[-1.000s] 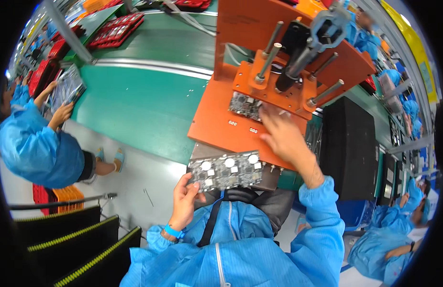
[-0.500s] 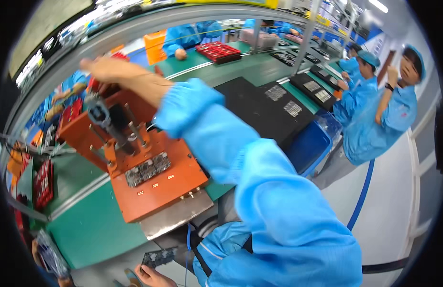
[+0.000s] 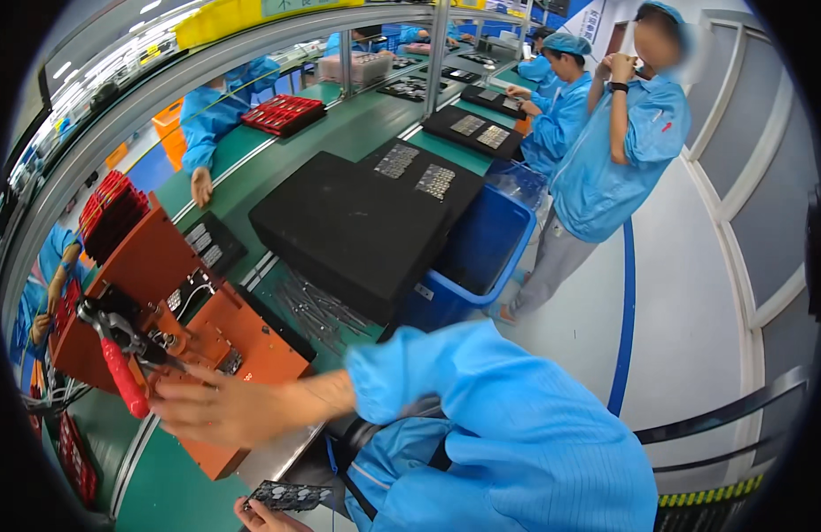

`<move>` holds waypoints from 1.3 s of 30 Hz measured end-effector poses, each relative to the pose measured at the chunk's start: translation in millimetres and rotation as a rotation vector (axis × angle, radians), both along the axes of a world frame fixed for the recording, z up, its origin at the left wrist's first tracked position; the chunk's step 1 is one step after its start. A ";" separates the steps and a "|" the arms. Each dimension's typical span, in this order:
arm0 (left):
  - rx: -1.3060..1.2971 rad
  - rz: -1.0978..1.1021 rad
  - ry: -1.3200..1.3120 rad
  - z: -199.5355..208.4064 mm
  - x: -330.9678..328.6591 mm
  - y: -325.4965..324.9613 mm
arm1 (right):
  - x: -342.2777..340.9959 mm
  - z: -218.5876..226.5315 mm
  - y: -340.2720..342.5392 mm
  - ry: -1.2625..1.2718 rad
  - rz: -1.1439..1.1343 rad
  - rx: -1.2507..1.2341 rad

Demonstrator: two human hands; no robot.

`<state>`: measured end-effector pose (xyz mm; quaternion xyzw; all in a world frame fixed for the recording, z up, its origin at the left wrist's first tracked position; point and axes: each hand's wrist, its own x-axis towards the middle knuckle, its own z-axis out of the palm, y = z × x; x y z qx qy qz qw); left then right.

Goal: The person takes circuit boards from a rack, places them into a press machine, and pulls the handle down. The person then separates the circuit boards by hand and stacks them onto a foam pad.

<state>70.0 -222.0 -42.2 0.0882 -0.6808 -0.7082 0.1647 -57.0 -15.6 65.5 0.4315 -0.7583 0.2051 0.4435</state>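
My left hand (image 3: 273,518) is closed on the edge of a dark, flat circuit-board-like panel (image 3: 291,496) at the bottom of the view. My right hand (image 3: 229,410) reaches in from the right with its fingers stretched out. It hovers over an orange bench fixture (image 3: 269,341), close to the red-handled toggle clamp (image 3: 121,374), and does not grip the handle. The clamp's metal linkage slants down toward the fixture bed. Most of the bed is hidden behind my right hand, so whatever sits there barely shows.
Black foam blocks (image 3: 340,230) and thin metal strips (image 3: 317,310) lie on the green bench right of the fixture. A blue bin (image 3: 481,248) stands beyond. Red trays (image 3: 284,115) sit further off. Co-workers in blue work along the bench; one person (image 3: 619,151) stands at the right.
My right hand has come down from the top of the fixture to its front, and the red clamp handle now shows. The view has swung right. My left hand keeps the dark panel.
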 end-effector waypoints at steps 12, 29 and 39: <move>-0.636 -0.042 0.261 28.8 -36.9 5.4 | 69.3 -83.2 1.1 -0.963 0.107 -0.431; -0.389 -0.168 -0.057 -50.9 -51.3 -71.3 | 64.3 -150.1 -17.5 -0.967 -0.166 -0.269; -0.393 -0.063 -0.024 -54.1 -15.3 -83.0 | 70.1 -162.3 -22.6 -1.020 0.009 -0.204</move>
